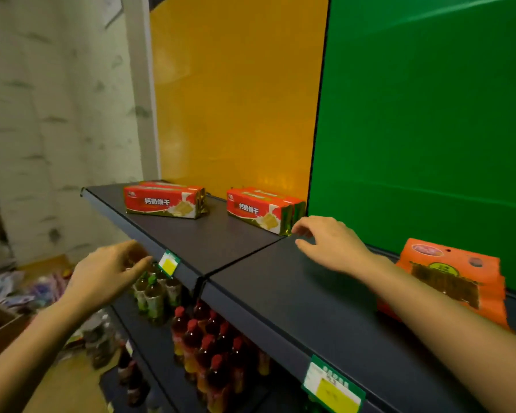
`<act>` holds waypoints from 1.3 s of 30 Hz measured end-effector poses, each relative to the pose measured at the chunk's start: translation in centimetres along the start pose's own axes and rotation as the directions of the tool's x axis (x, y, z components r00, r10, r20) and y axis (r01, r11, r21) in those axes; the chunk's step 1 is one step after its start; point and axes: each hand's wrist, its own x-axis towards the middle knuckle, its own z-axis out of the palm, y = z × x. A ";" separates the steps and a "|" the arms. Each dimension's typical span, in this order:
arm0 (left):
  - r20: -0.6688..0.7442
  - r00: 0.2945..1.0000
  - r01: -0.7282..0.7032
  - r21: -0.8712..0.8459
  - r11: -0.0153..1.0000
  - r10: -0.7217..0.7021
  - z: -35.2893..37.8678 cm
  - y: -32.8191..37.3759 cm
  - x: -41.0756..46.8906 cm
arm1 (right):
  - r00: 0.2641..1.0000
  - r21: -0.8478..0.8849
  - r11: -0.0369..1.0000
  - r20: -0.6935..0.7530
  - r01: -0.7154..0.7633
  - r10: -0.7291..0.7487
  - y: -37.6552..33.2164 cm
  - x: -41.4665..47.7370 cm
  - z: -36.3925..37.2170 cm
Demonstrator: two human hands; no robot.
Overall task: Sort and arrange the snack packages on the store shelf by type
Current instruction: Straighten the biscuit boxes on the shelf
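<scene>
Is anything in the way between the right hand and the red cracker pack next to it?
No, nothing visible. The right hand reaches over the dark shelf, its fingertips right by the gold end of the red cracker pack.

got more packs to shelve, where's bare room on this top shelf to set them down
Bare shelf lies between the left biscuit stack and the right biscuit stack, along the front edge before both, and widest between the right hand and the orange pouches. Below it, bottles stand packed together.
</scene>
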 end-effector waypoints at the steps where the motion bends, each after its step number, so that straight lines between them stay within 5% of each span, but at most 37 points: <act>1: -0.006 1.000 0.010 0.010 1.000 -0.010 -0.1 -1.8 0.5 | 1.000 -0.009 1.000 0.001 -0.008 0.008 -0.4 0.9 0.6; 13: 0.072 0.994 -0.088 0.030 0.996 0.085 1.0 -18.4 9.8 | 0.992 -0.035 0.992 0.026 -0.124 0.125 -8.0 12.1 8.7; 32: -0.010 0.976 -0.216 -0.232 0.948 0.220 6.0 -28.5 29.1 | 0.999 -0.112 0.992 -0.008 -0.055 0.054 -16.3 33.4 15.4; 36: 0.085 0.983 -0.112 -0.436 0.893 0.165 8.1 -28.3 32.6 | 0.979 -0.072 0.991 0.166 -0.110 0.121 -15.3 36.7 16.7; 39: 0.361 0.926 0.178 -0.673 0.718 0.110 10.2 -27.1 35.0 | 0.933 0.116 0.972 0.324 -0.204 0.157 -14.6 37.4 17.8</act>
